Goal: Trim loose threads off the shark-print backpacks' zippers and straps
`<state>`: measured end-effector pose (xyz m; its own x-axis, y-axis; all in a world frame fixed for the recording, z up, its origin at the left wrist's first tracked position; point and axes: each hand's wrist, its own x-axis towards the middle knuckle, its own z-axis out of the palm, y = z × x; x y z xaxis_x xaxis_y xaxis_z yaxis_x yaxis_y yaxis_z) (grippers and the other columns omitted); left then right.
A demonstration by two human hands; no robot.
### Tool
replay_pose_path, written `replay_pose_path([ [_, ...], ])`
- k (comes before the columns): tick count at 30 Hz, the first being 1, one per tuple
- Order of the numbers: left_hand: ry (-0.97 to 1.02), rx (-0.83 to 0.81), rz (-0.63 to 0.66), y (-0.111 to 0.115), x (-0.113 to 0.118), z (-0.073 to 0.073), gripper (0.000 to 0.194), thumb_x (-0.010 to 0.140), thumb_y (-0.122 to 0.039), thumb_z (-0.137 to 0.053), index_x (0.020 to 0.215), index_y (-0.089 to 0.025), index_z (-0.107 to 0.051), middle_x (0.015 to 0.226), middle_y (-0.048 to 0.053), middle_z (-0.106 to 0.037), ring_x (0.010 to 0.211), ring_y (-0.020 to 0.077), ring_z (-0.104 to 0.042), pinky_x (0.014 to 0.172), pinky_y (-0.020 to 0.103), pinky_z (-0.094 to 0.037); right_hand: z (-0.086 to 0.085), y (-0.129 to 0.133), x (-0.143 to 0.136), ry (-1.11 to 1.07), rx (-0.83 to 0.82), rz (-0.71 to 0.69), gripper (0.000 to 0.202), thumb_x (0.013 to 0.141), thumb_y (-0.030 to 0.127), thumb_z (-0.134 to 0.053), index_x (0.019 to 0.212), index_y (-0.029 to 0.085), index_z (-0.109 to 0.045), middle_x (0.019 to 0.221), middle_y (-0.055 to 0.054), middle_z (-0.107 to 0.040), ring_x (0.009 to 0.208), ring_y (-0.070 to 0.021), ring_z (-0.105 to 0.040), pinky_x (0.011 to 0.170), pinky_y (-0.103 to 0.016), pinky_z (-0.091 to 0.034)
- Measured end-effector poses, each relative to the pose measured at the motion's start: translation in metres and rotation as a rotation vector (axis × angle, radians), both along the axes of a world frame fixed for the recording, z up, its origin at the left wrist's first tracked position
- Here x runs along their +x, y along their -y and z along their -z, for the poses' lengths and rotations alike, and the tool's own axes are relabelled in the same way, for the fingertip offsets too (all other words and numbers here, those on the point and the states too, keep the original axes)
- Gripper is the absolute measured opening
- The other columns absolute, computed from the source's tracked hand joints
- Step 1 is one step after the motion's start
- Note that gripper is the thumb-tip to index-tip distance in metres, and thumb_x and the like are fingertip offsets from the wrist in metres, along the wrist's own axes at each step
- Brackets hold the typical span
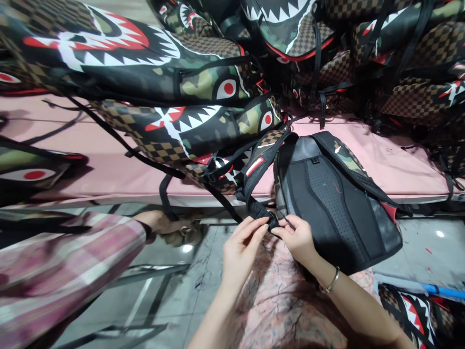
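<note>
A backpack rests partly on my lap and against the table edge, its black padded back panel facing up. Its patterned shoulder strap curves down on the left side to a black webbing end. My left hand pinches this black strap end between thumb and fingers. From the other side my right hand, with a bangle on the wrist, pinches the same piece; a thin dark tool or thread end shows at its fingertips, too small to name. The fingers partly hide the strap's buckle area.
On the pink-covered table lie several camouflage-and-check backpacks with shark-mouth prints. A person in a plaid garment sits at the left, one hand near the table edge. Another patterned bag is at the lower right, beside a blue bar.
</note>
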<state>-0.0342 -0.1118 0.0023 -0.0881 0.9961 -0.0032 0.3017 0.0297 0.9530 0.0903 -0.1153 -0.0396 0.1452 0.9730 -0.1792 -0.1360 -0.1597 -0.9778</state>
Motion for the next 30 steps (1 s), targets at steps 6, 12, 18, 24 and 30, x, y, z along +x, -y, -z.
replay_pose_path([
  [6,-0.072,0.062,0.011,-0.004,0.005,0.002,0.015,0.065,-0.032,-0.066,0.071,-0.018,-0.068,0.075,0.002,-0.061,0.07,0.0151,-0.058,0.065,0.025,-0.047,-0.003,0.005,-0.002,0.421,0.125,0.011,0.014,0.071,0.028,-0.057,0.062,0.019,-0.052,0.055,0.004,-0.05,0.054,-0.0105,-0.046,0.052,-0.02,-0.038],
  [12,0.212,-0.117,0.01,-0.005,0.006,-0.002,0.01,0.06,-0.024,-0.068,0.061,-0.016,-0.064,0.063,-0.001,-0.057,0.062,0.0123,-0.053,0.059,0.022,-0.042,-0.014,0.006,0.0,0.56,0.203,-0.004,0.018,0.073,0.028,-0.056,0.059,0.019,-0.051,0.056,0.004,-0.049,0.054,-0.0107,-0.044,0.053,-0.021,-0.034],
  [18,0.799,-0.419,-0.024,-0.003,0.005,0.002,0.028,0.05,-0.026,-0.08,0.068,-0.013,-0.062,0.065,-0.002,-0.06,0.06,0.0085,-0.055,0.06,0.019,-0.045,-0.008,0.002,0.005,0.348,0.039,-0.074,0.018,0.069,0.034,-0.062,0.065,0.018,-0.054,0.054,0.006,-0.05,0.05,-0.0094,-0.044,0.049,-0.02,-0.036],
  [24,0.843,-0.517,-0.06,-0.009,0.001,0.005,0.031,0.046,-0.025,-0.083,0.069,-0.011,-0.065,0.07,0.0,-0.065,0.067,0.0103,-0.06,0.067,0.02,-0.048,-0.035,0.01,0.03,0.634,0.132,-0.13,0.019,0.079,0.033,-0.054,0.093,0.021,-0.057,0.081,0.001,-0.062,0.07,-0.0125,-0.057,0.064,-0.022,-0.042],
  [30,0.848,-0.521,-0.064,-0.008,0.005,0.001,0.03,0.049,-0.026,-0.082,0.071,-0.012,-0.066,0.067,0.001,-0.066,0.06,0.0094,-0.059,0.058,0.018,-0.047,-0.06,0.018,0.044,1.232,0.405,-0.218,0.025,0.089,0.034,-0.041,0.081,0.02,-0.06,0.074,-0.002,-0.06,0.069,-0.0143,-0.054,0.063,-0.024,-0.033],
])
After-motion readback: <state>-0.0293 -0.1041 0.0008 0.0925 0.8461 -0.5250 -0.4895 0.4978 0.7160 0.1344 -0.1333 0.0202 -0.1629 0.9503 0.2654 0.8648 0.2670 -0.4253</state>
